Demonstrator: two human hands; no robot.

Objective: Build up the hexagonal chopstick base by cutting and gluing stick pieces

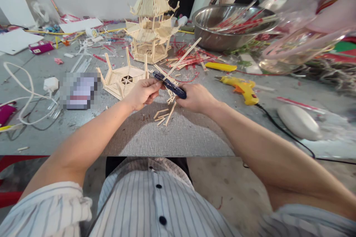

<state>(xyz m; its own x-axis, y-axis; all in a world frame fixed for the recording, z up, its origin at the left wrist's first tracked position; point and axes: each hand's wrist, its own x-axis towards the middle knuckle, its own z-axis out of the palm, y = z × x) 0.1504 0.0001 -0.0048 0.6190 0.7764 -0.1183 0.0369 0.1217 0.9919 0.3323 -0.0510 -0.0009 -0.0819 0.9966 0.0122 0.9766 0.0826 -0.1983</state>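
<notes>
My left hand [146, 92] is closed, pinching the lower end of a long, thin wooden stick [187, 54] that slants up to the right. My right hand [196, 97] is wrapped round a dark blue hand tool [174, 87], whose exact kind is hard to make out. The stick crosses the tool near its far end. Below my hands, short cut stick pieces [164, 116] lie on the grey table [155, 140]. Just left of my left hand stands a hexagonal stick base [122, 81] with upright posts. Behind it rises a tiered stick pagoda [152, 26].
A yellow glue gun [244, 90] with a black cord lies right of my right hand. Nearby are a yellow-handled item [221, 67], a steel basin [205, 33] of sticks and wrappers, and a white oval object [299, 122]. A phone [80, 92] and white cable [33, 96] lie left.
</notes>
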